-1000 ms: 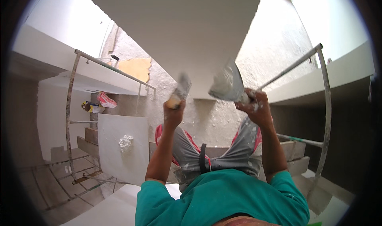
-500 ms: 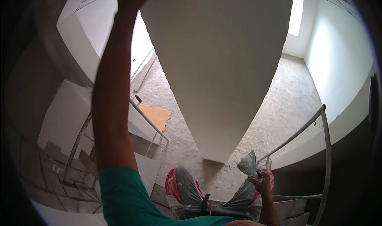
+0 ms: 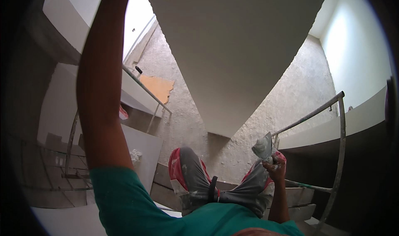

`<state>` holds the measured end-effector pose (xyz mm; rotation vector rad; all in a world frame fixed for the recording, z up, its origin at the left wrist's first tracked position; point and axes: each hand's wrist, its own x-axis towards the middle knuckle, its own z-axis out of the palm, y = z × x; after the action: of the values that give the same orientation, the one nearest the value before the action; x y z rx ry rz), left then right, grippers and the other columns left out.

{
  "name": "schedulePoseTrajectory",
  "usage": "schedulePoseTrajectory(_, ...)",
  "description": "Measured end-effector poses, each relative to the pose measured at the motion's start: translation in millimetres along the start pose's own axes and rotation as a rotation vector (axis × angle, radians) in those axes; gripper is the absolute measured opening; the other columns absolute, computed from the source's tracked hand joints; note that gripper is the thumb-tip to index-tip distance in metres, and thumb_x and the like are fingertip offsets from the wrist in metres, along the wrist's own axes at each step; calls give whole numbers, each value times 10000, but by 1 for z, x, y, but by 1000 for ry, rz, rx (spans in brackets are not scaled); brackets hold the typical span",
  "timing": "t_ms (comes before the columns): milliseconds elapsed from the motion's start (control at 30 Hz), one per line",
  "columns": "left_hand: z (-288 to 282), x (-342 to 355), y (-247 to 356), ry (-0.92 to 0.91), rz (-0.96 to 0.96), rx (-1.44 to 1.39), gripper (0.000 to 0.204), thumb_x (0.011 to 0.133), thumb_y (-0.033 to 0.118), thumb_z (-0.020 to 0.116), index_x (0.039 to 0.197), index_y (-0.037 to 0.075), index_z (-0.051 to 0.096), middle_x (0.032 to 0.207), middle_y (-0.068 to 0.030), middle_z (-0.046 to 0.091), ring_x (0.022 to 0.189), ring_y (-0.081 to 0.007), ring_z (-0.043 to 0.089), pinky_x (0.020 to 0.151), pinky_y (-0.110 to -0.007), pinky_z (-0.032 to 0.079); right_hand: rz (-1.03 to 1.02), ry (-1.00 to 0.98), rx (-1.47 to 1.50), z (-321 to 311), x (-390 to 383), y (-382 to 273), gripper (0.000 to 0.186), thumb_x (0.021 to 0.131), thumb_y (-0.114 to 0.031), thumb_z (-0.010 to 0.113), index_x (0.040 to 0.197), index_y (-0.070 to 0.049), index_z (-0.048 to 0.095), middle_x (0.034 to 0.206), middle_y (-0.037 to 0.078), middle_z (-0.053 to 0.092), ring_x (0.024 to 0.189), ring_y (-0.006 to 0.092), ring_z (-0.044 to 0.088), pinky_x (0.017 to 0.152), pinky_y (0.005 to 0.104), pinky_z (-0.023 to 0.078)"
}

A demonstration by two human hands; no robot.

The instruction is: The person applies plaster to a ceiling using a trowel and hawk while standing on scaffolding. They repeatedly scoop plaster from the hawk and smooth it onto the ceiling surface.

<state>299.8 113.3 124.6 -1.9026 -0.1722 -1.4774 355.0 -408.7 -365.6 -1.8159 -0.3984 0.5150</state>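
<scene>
My right hand (image 3: 275, 168), beside my right knee, is closed round a putty knife (image 3: 262, 146). The blade points up and away from me and carries a heap of pale grey-white putty. Smears of the same stuff mark the fingers. My left arm (image 3: 99, 90) stretches up along the left side, and its hand is beyond the top edge, out of sight. Right in front of me stands a tall grey-white wall or pillar (image 3: 237, 49) with rough edges, narrowing toward the floor in this view.
Metal scaffold rails stand at the right (image 3: 341, 128) and left (image 3: 149, 92). Wooden planks (image 3: 291, 196) lie by my legs. A rough floor (image 3: 187, 128) lies below, with an orange sheet (image 3: 157, 88) at the left. A pale board (image 3: 143, 146) is by my left side.
My view has tilted, so the pillar's foot and rails sit higher. My left hand has left the picture at the top. The putty knife stays in my right hand, slightly more upright.
</scene>
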Motion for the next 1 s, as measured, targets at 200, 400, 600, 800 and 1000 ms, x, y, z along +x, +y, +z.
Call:
schedulePoseTrajectory(200, 1, -146, 85, -249, -153, 66, 680, 700, 13, 565, 1345, 153, 404, 1360, -132, 415, 1238, -331, 400, 968, -581, 306, 23, -35, 38, 0, 11, 15, 372, 639, -71, 790, 936, 50, 602, 729, 32, 571, 620, 86, 530, 549, 225, 458)
schedulePoseTrajectory(400, 14, -303, 148, -440, -370, -198, 793, 610, 2, 590, 1343, 247, 415, 1421, -96, 342, 1310, -391, 268, 981, -634, 208, 51, -166, -12, -5, 12, 7, 326, 672, -47, 751, 942, 42, 592, 748, 33, 576, 629, 85, 538, 556, 220, 459)
schedulePoseTrajectory(600, 3, -405, 207, -632, -468, -260, 697, 690, -14, 576, 1329, 226, 435, 1419, -83, 350, 1310, -389, 274, 1025, -610, 129, 93, -74, 74, -3, 5, 7, 351, 659, -79, 779, 931, 29, 587, 770, 50, 580, 678, 116, 562, 603, 245, 478)
schedulePoseTrajectory(800, -44, -349, 182, -594, -414, -326, 670, 709, 44, 587, 1337, 218, 430, 1413, -54, 366, 1318, -328, 288, 1049, -589, 72, -34, 63, -94, -17, -6, 54, 562, 572, -204, 860, 982, 58, 578, 873, 114, 600, 850, 194, 577, 715, 322, 489)
schedulePoseTrajectory(1000, -41, -65, 73, -145, -209, -105, 729, 657, 66, 608, 1343, 218, 416, 1402, -69, 373, 1303, -333, 306, 1017, -578, 204, 41, 15, -154, -13, -3, -4, 571, 543, -190, 854, 992, 77, 625, 952, 164, 637, 878, 215, 608, 771, 317, 489)
